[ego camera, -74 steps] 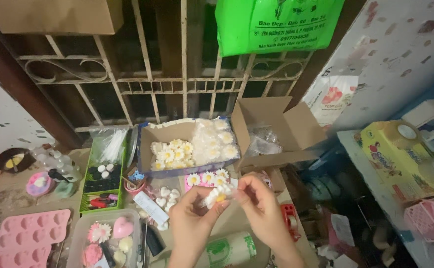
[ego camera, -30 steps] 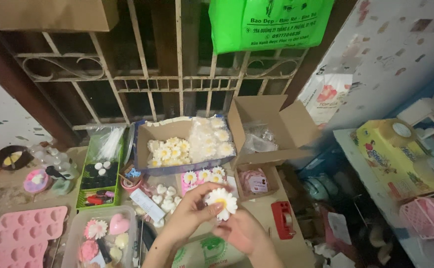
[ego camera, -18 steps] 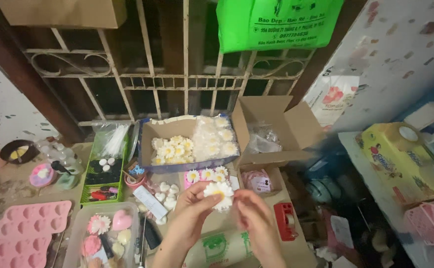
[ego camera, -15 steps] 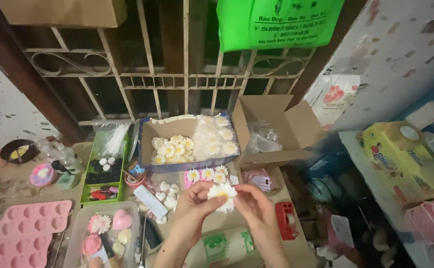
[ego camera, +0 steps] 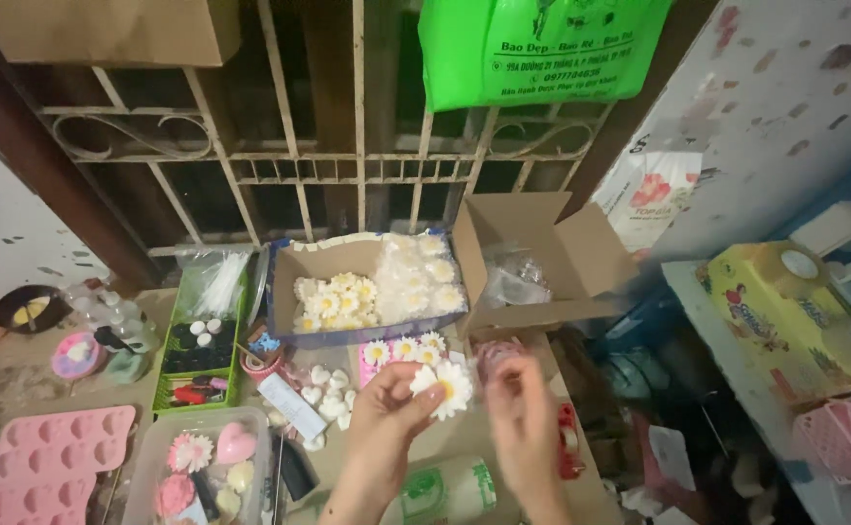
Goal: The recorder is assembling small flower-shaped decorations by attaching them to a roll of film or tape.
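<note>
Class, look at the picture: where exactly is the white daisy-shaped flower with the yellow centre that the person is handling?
In the head view, the daisy flower sits low and central, pinched in the left hand, just left of the right hand and below the flower-filled box.

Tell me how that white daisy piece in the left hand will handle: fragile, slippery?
The daisy looks light: the left hand holds it by fingertips alone. Its thin petals seem likely to chip if squeezed. Flat-backed, it probably won't roll.
</note>
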